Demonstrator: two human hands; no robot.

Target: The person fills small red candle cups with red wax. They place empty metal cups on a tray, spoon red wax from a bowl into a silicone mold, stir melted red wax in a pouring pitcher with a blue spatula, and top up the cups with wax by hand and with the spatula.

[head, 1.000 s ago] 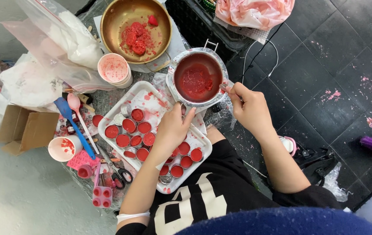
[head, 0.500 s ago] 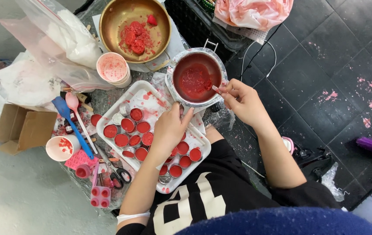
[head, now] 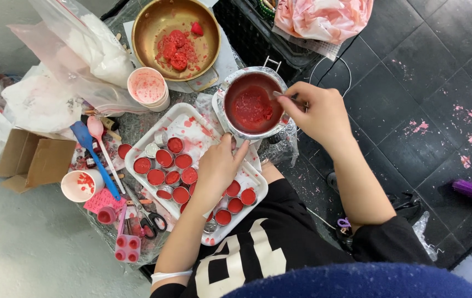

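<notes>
One small round steel pot of thick red wax-like stuff sits centre, just above the white rectangular tray of little round tins filled w/ glossy red. Right hand is at the pot rim, fingers pinched together on a thin stick or handle reaching into the mix, prob. to stir. Left hand rests flat, fingers apart, over the tins, fingertips touching the pot's near edge, likely steadying it. Further out: wide brass bowl w/ crumbly red lumps, pink-stained paper cup, blue silicone spatula, brown cardboard box.
</notes>
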